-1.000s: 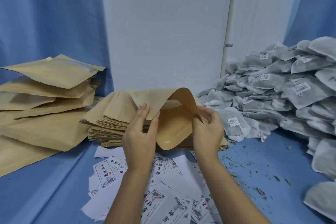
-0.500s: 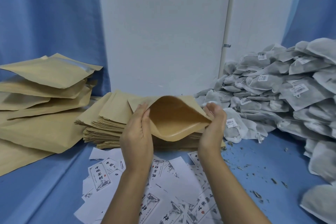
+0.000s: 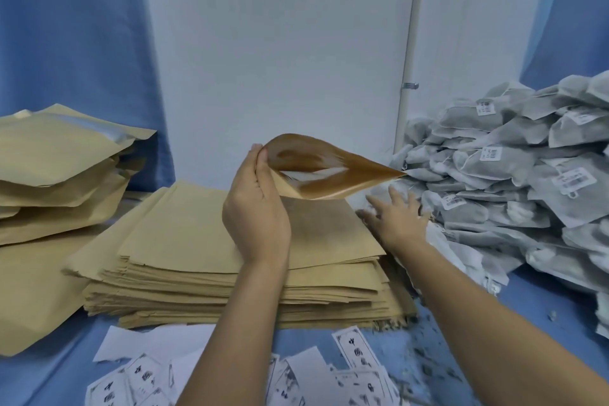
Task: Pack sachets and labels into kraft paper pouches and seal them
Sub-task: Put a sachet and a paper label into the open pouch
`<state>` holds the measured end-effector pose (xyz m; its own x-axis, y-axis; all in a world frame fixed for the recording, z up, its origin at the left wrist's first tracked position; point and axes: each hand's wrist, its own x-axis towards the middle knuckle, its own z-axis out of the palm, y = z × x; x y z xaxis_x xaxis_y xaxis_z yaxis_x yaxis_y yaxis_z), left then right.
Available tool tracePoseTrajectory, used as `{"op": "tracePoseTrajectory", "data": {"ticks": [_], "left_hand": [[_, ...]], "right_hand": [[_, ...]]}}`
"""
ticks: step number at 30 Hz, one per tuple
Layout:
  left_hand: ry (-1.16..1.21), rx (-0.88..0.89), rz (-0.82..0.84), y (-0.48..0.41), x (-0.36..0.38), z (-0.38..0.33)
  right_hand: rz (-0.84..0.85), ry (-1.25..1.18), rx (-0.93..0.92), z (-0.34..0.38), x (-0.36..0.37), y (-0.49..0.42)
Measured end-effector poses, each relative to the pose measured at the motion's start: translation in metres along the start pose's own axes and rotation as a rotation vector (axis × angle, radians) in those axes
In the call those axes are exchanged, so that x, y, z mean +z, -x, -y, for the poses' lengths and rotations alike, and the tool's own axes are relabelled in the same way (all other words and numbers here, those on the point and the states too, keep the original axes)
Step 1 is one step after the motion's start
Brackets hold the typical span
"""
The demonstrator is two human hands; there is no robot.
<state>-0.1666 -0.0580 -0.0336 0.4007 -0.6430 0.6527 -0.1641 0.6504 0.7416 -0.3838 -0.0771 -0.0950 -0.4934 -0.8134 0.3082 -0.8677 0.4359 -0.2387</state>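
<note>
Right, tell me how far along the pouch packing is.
Done: a pile of puffed pouches at the left looks filled; whether they are sealed cannot be told. In hand: the left hand holds one pouch open, and the right hand, fingers spread, stretches toward the sachet pile. Left: a thick stack of flat pouches and loose labels.

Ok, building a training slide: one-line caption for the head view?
Left hand holds an opened kraft pouch while the right hand reaches toward the sachet pile.
</note>
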Motion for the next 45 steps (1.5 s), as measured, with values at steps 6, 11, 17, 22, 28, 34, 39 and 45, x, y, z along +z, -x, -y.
{"op": "tracePoseTrajectory", "data": {"ticks": [6, 11, 17, 22, 28, 34, 39, 45], "left_hand": [[0.054, -0.012, -0.015, 0.006, 0.013, 0.011], [0.087, -0.074, 0.004, 0.019, 0.011, 0.011], [0.089, -0.091, 0.008, 0.035, -0.003, -0.007], [0.105, -0.085, 0.012, 0.046, -0.021, -0.03], [0.128, -0.073, 0.037, 0.057, -0.027, -0.057], [0.148, -0.068, 0.052, 0.066, -0.014, -0.066], [0.147, -0.063, 0.06, 0.071, -0.003, -0.055], [0.146, -0.096, 0.039, 0.076, 0.004, -0.044]], "right_hand": [[0.368, -0.004, 0.021, -0.018, 0.017, -0.024], [0.295, -0.053, 0.101, -0.019, 0.01, -0.002], [0.293, -0.002, 0.138, -0.025, -0.003, 0.036], [0.231, -0.025, 0.246, -0.026, -0.013, 0.081], [0.195, -0.217, 0.219, -0.027, -0.033, 0.115], [-0.298, -0.028, 0.22, -0.048, -0.06, 0.104], [0.198, -0.05, 0.584, -0.087, -0.05, 0.094], [0.23, -0.05, 0.403, -0.084, -0.049, 0.088]]}}
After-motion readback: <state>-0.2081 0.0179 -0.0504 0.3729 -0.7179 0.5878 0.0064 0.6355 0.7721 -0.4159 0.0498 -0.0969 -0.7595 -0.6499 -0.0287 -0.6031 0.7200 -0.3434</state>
